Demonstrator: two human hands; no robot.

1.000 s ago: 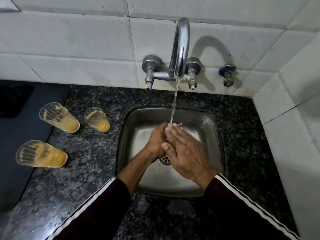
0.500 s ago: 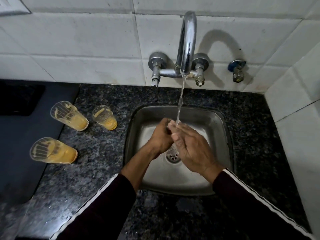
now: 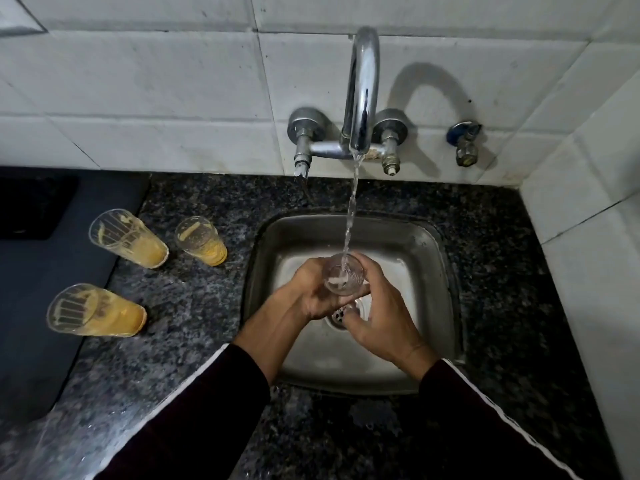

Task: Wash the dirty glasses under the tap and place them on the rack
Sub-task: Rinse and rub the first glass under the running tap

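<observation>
Since half a second ago I see the glass (image 3: 343,279) turned mouth-up beneath the tap (image 3: 362,95), gripped by left hand (image 3: 306,292) and right hand (image 3: 379,317) equally near.

The tap (image 3: 360,95) at upper centre is polished, mirror-bright metal; its wall fittings look duller. The sink (image 3: 426,251) is brushed steel, satin and wet. The counter (image 3: 194,306) is speckled dark granite, smooth and faintly glossy. White wall tiles (image 3: 138,81) look matt and scuffed. The glass (image 3: 343,277) under the stream is clear and ribbed; three glasses (image 3: 130,239) at left are clear, smeared with orange film. A dark matt mat (image 3: 31,306) lies at far left
</observation>
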